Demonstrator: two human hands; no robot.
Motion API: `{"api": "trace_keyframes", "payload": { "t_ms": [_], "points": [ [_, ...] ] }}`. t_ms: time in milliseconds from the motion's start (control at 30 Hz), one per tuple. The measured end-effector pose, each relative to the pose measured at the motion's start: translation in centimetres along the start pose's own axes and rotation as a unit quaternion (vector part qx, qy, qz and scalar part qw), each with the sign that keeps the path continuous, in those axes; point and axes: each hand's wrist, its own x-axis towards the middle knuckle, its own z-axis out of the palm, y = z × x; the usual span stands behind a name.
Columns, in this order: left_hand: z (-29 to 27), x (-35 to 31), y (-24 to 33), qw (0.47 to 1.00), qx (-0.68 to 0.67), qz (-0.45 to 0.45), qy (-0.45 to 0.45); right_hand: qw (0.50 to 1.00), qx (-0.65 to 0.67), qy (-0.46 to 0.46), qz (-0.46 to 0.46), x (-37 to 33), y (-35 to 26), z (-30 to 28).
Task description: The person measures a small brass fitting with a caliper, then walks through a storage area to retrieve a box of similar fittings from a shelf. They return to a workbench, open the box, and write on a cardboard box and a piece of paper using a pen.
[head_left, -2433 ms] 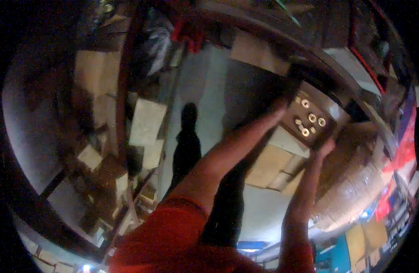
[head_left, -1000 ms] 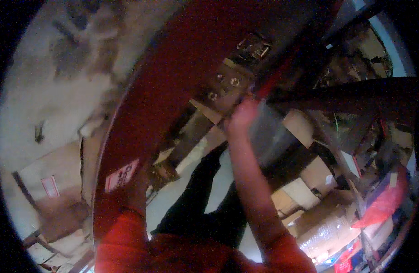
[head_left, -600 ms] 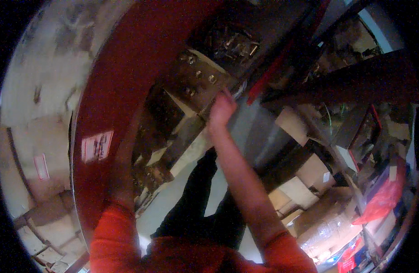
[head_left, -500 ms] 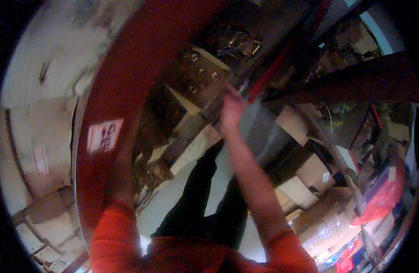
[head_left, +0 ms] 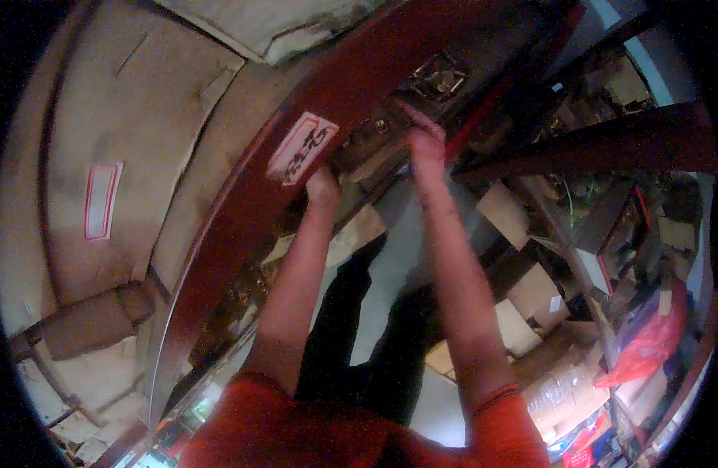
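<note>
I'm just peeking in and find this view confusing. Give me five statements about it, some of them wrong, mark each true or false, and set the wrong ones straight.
1. The right hand is higher in the picture than the left hand. True.
2. The label on the dark red beam is entirely blue. False: it is whitish with a red border.
3. A small cardboard box shows between the two hands. True.
4. The red plastic bag is on the picture's left side. False: it is on the right.
5. The person's trousers are white. False: they are dark.
</note>
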Motion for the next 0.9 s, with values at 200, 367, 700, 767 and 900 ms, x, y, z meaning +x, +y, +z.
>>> {"api": "trace_keyframes", "payload": {
  "t_ms": [200, 367, 700, 767, 900],
  "points": [
    [1.0, -1.2, -2.5, 0.994, 0.065, 0.08, 0.032, 0.996, 0.05, -0.041, 0.064, 0.5, 1.2, -0.1],
    [0.6, 0.4, -3.5, 0.992, 0.014, 0.124, 0.004, 0.991, -0.09, -0.061, 0.08, 2.2, 0.7, -0.2],
    [-2.2, 0.3, -5.2, 0.988, -0.135, 0.045, -0.067, 0.991, -0.063, -0.043, 0.108, -1.5, -3.1, 0.6],
    [-4.4, 1.5, -5.9, 0.991, -0.106, 0.052, -0.06, 0.987, -0.067, -0.052, 0.139, -1.1, -3.0, 0.4],
    [-2.3, -5.3, -3.8, 0.999, 0.016, 0.029, 0.029, 0.975, -0.105, 0.028, 0.193, -0.3, -0.3, -2.2]
  ]
}}
